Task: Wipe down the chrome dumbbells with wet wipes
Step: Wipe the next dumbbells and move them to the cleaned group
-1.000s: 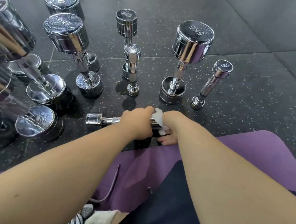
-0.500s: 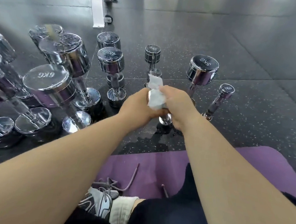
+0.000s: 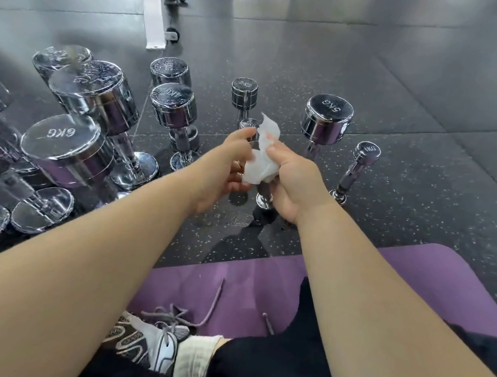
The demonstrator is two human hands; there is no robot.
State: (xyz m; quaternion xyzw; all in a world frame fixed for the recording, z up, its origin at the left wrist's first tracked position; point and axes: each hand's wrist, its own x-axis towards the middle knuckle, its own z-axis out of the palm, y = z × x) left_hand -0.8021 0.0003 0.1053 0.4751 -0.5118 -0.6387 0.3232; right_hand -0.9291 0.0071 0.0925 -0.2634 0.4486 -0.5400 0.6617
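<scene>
The right hand (image 3: 294, 182) has its fingers curled tight round a crumpled white wet wipe (image 3: 261, 162), wrapped about the handle of a small chrome dumbbell (image 3: 265, 202). This dumbbell stands nearly upright between the two hands, and only its ends show. The left hand (image 3: 222, 171) curls round its upper part, thumb reaching toward the top end. Ahead of the right hand stands a 5KG dumbbell (image 3: 327, 120), and to its right leans a 1KG dumbbell (image 3: 357, 166). Left of the left hand stands a 6KG dumbbell (image 3: 62, 146). Beneath both forearms lies a purple mat (image 3: 411, 276).
</scene>
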